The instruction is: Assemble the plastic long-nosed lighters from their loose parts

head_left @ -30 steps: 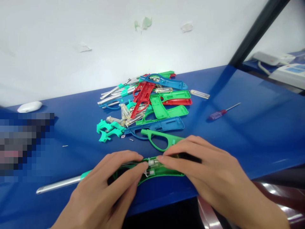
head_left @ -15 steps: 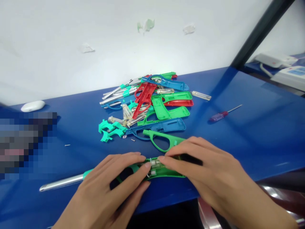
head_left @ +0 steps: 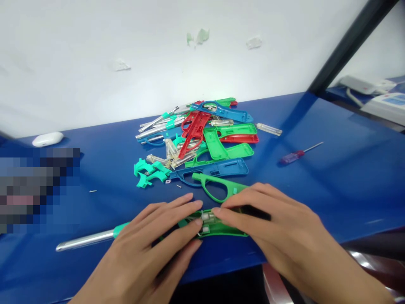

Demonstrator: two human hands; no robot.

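Observation:
A green lighter half-shell (head_left: 221, 230) with a long metal tube (head_left: 85, 240) lies at the table's front edge, its hollow side up. My left hand (head_left: 155, 236) is closed around the shell's trigger end, thumb and fingers near the white parts inside. My right hand (head_left: 272, 219) pinches a clear fuel tank (head_left: 209, 217) at the upper side of the shell; most of the tank is under the fingers. Just beyond, a second green half-shell (head_left: 218, 185) with a trigger loop lies partly behind my right hand.
Behind lies a heap of red half-shells (head_left: 194, 131), blue half-shells (head_left: 218, 168), metal tubes and clear tanks. Teal triggers (head_left: 152, 171) sit at its left. A screwdriver (head_left: 292, 157) lies right, a white case (head_left: 47, 139) far left. A wall (head_left: 158, 84) bounds the back.
My left hand's fingers have lifted and spread slightly over the shell. My right hand keeps its pinch. The whole view has shifted a little.

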